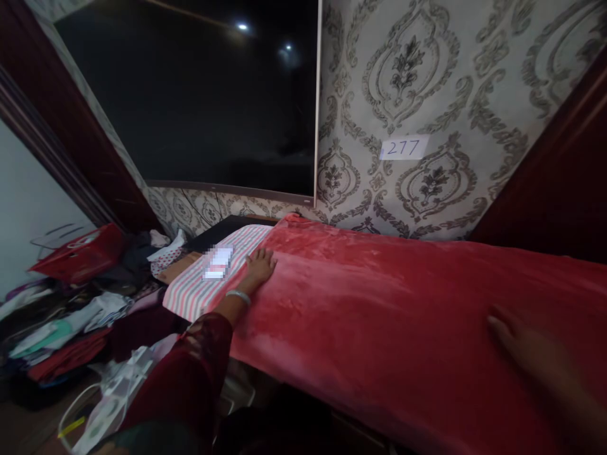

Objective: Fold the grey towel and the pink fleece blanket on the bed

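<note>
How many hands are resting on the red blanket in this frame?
2. The left hand lies flat at the red blanket's far left edge, beside the striped cloth; the right hand rests near its right end.

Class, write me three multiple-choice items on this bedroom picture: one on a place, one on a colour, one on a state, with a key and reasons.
1. Where does the left hand rest?
A. on the dark screen
B. at the left end of the plush red blanket, beside the striped pink-and-grey cloth
C. on the pile of clothes

2. What colour is the bangle on the left wrist?
A. white
B. black
C. green

3. How is the right hand?
A. clenched round a cup
B. lifted to the wall
C. flat on the blanket, holding nothing

Key: 1 B, its fingers lie at the blanket's edge by the striped cloth. 2 A, the band shows pale white against the dark red sleeve. 3 C, the palm lies spread on the red plush.
</note>
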Action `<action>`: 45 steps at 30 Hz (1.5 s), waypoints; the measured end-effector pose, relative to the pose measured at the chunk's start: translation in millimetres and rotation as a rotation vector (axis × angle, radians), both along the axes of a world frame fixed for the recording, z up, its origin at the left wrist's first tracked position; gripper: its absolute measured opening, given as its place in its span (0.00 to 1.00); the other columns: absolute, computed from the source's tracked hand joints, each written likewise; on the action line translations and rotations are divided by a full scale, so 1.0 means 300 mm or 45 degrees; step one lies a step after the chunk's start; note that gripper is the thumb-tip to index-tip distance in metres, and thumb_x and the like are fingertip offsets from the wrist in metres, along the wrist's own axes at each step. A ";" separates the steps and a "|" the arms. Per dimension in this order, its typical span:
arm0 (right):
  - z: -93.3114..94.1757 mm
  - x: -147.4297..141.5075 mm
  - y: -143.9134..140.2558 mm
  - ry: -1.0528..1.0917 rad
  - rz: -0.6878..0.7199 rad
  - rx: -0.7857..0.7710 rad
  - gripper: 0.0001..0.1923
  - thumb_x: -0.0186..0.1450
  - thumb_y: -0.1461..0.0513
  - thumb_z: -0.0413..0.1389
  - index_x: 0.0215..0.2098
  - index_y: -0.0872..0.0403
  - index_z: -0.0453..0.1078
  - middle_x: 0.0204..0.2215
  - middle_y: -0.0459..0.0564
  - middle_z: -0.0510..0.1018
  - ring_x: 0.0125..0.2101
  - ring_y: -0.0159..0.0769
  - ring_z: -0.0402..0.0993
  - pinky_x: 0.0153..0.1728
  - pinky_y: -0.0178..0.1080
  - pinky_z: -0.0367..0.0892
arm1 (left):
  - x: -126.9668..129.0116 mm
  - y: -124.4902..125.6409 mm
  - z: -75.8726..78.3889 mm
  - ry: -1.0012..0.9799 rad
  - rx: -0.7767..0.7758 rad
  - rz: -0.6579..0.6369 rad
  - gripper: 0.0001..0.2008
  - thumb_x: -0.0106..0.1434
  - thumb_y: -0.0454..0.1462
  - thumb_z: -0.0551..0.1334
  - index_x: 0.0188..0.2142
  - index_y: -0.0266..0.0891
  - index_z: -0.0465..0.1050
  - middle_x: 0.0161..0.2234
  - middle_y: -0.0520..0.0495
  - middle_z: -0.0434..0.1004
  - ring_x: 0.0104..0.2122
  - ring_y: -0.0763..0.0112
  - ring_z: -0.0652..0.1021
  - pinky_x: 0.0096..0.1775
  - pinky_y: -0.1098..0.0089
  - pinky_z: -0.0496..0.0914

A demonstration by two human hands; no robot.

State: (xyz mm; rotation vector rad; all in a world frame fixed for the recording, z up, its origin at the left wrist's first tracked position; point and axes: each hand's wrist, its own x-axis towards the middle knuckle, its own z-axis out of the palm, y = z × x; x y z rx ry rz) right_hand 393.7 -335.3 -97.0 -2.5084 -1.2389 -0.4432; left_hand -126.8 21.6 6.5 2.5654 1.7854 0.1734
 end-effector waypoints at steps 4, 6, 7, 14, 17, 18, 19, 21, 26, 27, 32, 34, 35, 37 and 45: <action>-0.007 -0.146 0.100 0.114 0.120 0.035 0.40 0.66 0.44 0.32 0.58 0.57 0.72 0.59 0.67 0.71 0.63 0.57 0.63 0.63 0.55 0.60 | -0.027 0.082 0.039 -0.056 0.020 0.154 0.23 0.73 0.38 0.47 0.63 0.34 0.64 0.64 0.29 0.65 0.63 0.50 0.67 0.59 0.53 0.63; -0.021 -0.201 0.120 0.086 0.100 0.061 0.39 0.66 0.44 0.32 0.59 0.54 0.71 0.59 0.64 0.71 0.62 0.56 0.64 0.61 0.59 0.61 | -0.033 0.125 0.061 -0.085 0.012 0.221 0.22 0.71 0.34 0.47 0.60 0.31 0.68 0.57 0.29 0.73 0.57 0.54 0.74 0.54 0.61 0.68; -0.028 -0.221 0.123 0.067 0.085 0.073 0.38 0.67 0.44 0.32 0.59 0.52 0.71 0.59 0.62 0.71 0.62 0.56 0.64 0.59 0.60 0.62 | -0.037 0.146 0.069 -0.098 0.000 0.252 0.21 0.71 0.33 0.48 0.58 0.30 0.69 0.54 0.29 0.76 0.54 0.56 0.76 0.51 0.64 0.69; 0.003 -0.267 0.103 0.021 0.043 -0.003 0.35 0.69 0.49 0.34 0.62 0.54 0.69 0.62 0.60 0.70 0.62 0.53 0.64 0.59 0.58 0.63 | -0.064 0.200 0.040 -0.122 0.019 0.341 0.20 0.71 0.32 0.46 0.57 0.26 0.66 0.49 0.26 0.77 0.48 0.53 0.79 0.45 0.62 0.70; 0.033 -0.284 0.105 0.022 0.023 -0.046 0.35 0.71 0.50 0.33 0.63 0.56 0.68 0.62 0.60 0.69 0.63 0.50 0.63 0.60 0.55 0.62 | -0.060 0.195 0.025 -0.132 0.054 0.355 0.20 0.71 0.32 0.45 0.56 0.25 0.65 0.48 0.24 0.77 0.49 0.51 0.79 0.45 0.60 0.70; 0.040 -0.290 0.106 0.024 0.017 -0.051 0.34 0.71 0.51 0.33 0.63 0.56 0.68 0.63 0.60 0.69 0.63 0.50 0.63 0.61 0.54 0.61 | -0.057 0.196 0.024 -0.137 0.060 0.364 0.20 0.71 0.32 0.45 0.56 0.25 0.65 0.48 0.23 0.76 0.48 0.50 0.79 0.44 0.59 0.70; 0.046 -0.295 0.107 0.028 0.009 -0.051 0.34 0.71 0.51 0.34 0.63 0.57 0.68 0.63 0.60 0.69 0.63 0.50 0.62 0.61 0.54 0.61 | -0.054 0.198 0.025 -0.142 0.063 0.374 0.19 0.71 0.32 0.45 0.56 0.24 0.66 0.48 0.23 0.76 0.48 0.50 0.79 0.44 0.59 0.70; 0.055 -0.305 0.108 0.041 -0.008 -0.054 0.32 0.72 0.52 0.35 0.63 0.56 0.67 0.64 0.59 0.68 0.64 0.49 0.61 0.61 0.53 0.60 | -0.048 0.203 0.033 -0.153 0.061 0.394 0.19 0.71 0.32 0.46 0.56 0.25 0.66 0.49 0.23 0.76 0.48 0.49 0.79 0.44 0.58 0.70; 0.071 -0.313 0.105 0.093 -0.016 -0.092 0.30 0.73 0.53 0.36 0.65 0.56 0.66 0.65 0.58 0.66 0.65 0.49 0.60 0.62 0.53 0.58 | -0.033 0.191 0.046 -0.182 0.095 0.378 0.24 0.69 0.33 0.50 0.64 0.27 0.59 0.53 0.26 0.74 0.51 0.46 0.76 0.47 0.54 0.70; 0.071 -0.312 0.105 0.099 -0.018 -0.088 0.30 0.73 0.53 0.36 0.65 0.56 0.66 0.65 0.58 0.66 0.65 0.49 0.59 0.62 0.53 0.58 | -0.028 0.184 0.042 -0.190 0.139 0.335 0.25 0.69 0.33 0.51 0.65 0.29 0.58 0.56 0.27 0.71 0.54 0.46 0.73 0.50 0.53 0.69; 0.041 -0.283 0.108 0.085 0.005 0.009 0.28 0.73 0.53 0.39 0.64 0.53 0.67 0.64 0.57 0.67 0.64 0.50 0.60 0.61 0.56 0.60 | 0.026 0.165 -0.020 -0.368 0.300 -0.330 0.19 0.66 0.33 0.54 0.54 0.35 0.73 0.59 0.36 0.71 0.59 0.52 0.69 0.61 0.53 0.62; 0.023 -0.265 0.109 0.059 0.032 0.067 0.27 0.73 0.53 0.40 0.62 0.53 0.69 0.63 0.57 0.69 0.63 0.51 0.62 0.60 0.57 0.61 | 0.047 0.174 -0.050 -0.400 0.240 -0.474 0.15 0.65 0.35 0.55 0.48 0.38 0.77 0.52 0.41 0.77 0.54 0.58 0.74 0.59 0.60 0.66; 0.016 -0.256 0.108 0.046 0.045 0.090 0.27 0.73 0.53 0.41 0.62 0.53 0.70 0.62 0.57 0.70 0.63 0.51 0.63 0.59 0.57 0.62 | 0.054 0.182 -0.062 -0.407 0.212 -0.494 0.14 0.66 0.37 0.56 0.46 0.40 0.78 0.50 0.44 0.79 0.52 0.60 0.76 0.57 0.63 0.69; 0.010 -0.246 0.106 0.026 0.063 0.110 0.27 0.73 0.53 0.41 0.61 0.53 0.70 0.61 0.58 0.71 0.62 0.51 0.65 0.58 0.57 0.64 | 0.057 0.203 -0.079 -0.437 0.160 -0.529 0.14 0.66 0.38 0.56 0.46 0.41 0.78 0.47 0.46 0.81 0.47 0.63 0.79 0.52 0.65 0.73; 0.024 -0.240 0.089 0.062 0.059 0.110 0.26 0.73 0.53 0.43 0.62 0.53 0.70 0.61 0.58 0.71 0.62 0.50 0.64 0.60 0.56 0.62 | 0.046 0.291 -0.122 -0.511 0.001 -0.625 0.17 0.65 0.42 0.59 0.48 0.41 0.80 0.53 0.43 0.78 0.55 0.58 0.75 0.60 0.59 0.66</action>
